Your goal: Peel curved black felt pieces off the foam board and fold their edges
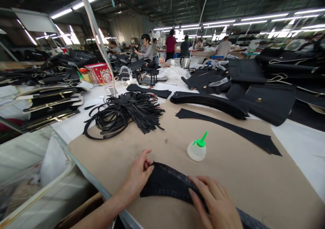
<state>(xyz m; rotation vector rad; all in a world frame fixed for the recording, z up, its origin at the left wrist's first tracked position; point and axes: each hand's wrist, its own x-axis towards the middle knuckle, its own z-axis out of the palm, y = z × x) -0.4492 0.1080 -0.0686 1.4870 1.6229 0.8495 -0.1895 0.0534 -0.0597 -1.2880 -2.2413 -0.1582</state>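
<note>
A black curved fabric piece (167, 183) lies on the brown board before me, broad at its left end. A row of pale marks runs along its lower edge and a shinier band along its upper edge. My left hand (139, 171) is at its upper left corner, thumb and curled fingers closed there. Further right, my right hand (215, 198) grips the narrow part between thumb and fingers, hiding some of it. Beyond the piece stands a squat translucent bottle (196, 152) with a green nozzle cap. Behind that lies another long black curved piece (223, 123).
A stack of black curved pieces (208, 102) sits at the back. Left of it lies a bundle of black strips (132, 110). Black bag parts (269, 98) pile up at right. A metal table edge (88, 176) runs along my left. Several people work farther off.
</note>
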